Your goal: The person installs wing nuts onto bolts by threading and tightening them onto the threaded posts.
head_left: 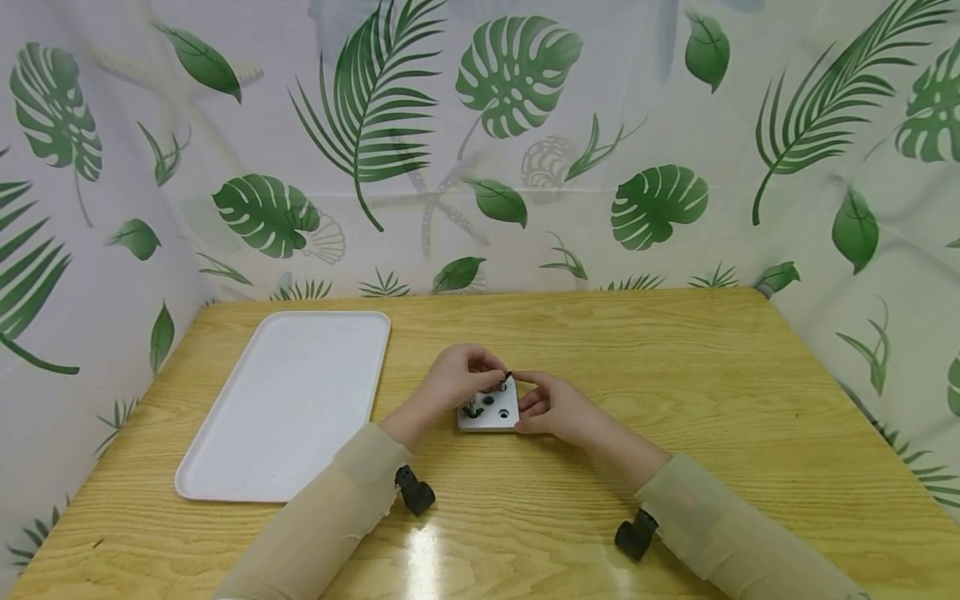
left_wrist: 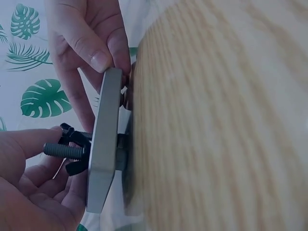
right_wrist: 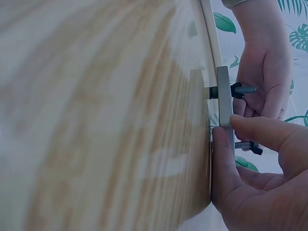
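Observation:
A small light grey plate [head_left: 486, 422] with round holes is held just above the table, bolts standing through it. One black wing nut [right_wrist: 237, 90] sits against the plate on the nearer bolt [left_wrist: 62, 150]. A second wing nut [right_wrist: 257, 149] is at the end of the farther bolt [right_wrist: 243, 145]. My left hand [head_left: 459, 375] reaches over the plate from the left, its thumb and fingertips pinching that second wing nut. My right hand [head_left: 558, 408] grips the plate's right edge between thumb and fingers, its index finger stretched toward the same nut. Bolt heads are below the plate.
A white rectangular tray [head_left: 288, 400] lies on the wooden table [head_left: 675, 358] to the left. A leaf-printed cloth [head_left: 480, 150] hangs behind the table and along both sides. A small black camera is strapped at each sleeve cuff.

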`<act>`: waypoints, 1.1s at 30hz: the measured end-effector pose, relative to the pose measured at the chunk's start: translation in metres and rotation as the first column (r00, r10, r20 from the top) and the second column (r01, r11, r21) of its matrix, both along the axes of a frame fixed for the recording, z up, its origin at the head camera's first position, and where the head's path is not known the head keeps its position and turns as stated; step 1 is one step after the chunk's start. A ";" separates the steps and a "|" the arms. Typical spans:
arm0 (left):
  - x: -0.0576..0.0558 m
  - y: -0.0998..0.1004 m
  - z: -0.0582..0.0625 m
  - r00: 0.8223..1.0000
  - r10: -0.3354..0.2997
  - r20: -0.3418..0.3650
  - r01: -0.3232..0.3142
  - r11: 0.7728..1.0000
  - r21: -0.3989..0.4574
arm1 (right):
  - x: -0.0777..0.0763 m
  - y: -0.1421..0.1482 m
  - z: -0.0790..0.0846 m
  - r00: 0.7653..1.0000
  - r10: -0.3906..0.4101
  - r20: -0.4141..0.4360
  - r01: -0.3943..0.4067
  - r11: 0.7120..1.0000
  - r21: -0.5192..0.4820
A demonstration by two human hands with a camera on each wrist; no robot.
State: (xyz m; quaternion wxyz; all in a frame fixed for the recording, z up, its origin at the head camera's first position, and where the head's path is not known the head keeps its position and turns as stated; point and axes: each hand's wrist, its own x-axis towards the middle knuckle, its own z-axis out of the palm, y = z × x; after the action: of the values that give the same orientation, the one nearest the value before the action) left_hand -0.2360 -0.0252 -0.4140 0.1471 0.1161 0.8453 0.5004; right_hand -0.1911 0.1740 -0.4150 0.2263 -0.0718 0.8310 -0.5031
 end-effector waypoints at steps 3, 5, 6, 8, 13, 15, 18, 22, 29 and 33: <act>0.000 0.001 0.001 1.000 0.001 0.002 -0.001 1.000 -0.008 | 0.000 0.000 0.000 1.000 -0.007 0.003 0.007 1.000 0.002; -0.001 0.002 0.002 1.000 0.000 -0.005 -0.001 1.000 -0.027 | 0.000 0.000 0.000 1.000 -0.009 0.003 0.009 1.000 0.005; -0.001 0.003 0.003 1.000 0.000 -0.012 -0.001 0.999 -0.042 | 0.000 -0.001 0.000 1.000 -0.010 0.003 0.010 1.000 0.005; 0.000 0.004 0.004 1.000 0.001 -0.024 -0.002 0.998 -0.067 | 0.000 0.000 0.001 1.000 -0.008 0.003 0.008 1.000 0.005; 0.000 0.005 0.003 0.997 -0.031 -0.066 0.022 0.992 -0.123 | -0.001 0.001 0.002 1.000 0.004 -0.008 -0.004 1.000 0.006; 0.001 0.006 0.002 0.996 -0.047 -0.079 0.036 0.991 -0.132 | -0.001 0.001 0.002 1.000 0.010 -0.013 -0.010 1.000 0.001; 0.002 0.006 0.003 0.995 -0.056 -0.080 0.046 0.991 -0.129 | -0.001 0.001 0.003 1.000 0.015 -0.014 -0.015 1.000 0.000; 0.004 0.006 0.006 0.997 -0.056 -0.056 0.050 0.993 -0.109 | -0.001 0.000 0.001 1.000 0.010 -0.006 -0.010 1.000 0.004; 0.001 0.002 0.001 0.997 -0.068 -0.038 0.065 0.994 -0.083 | 0.000 0.001 -0.001 1.000 0.008 -0.002 -0.008 1.000 -0.006; 0.000 -0.002 -0.001 0.997 -0.064 -0.038 0.061 0.995 -0.079 | 0.000 0.001 -0.002 1.000 0.003 0.004 -0.003 1.000 -0.005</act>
State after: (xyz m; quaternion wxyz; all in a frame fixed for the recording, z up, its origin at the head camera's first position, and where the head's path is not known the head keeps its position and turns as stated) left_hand -0.2364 -0.0269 -0.4151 0.1501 0.1467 0.8627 0.4600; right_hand -0.1912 0.1749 -0.4166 0.2285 -0.0725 0.8292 -0.5049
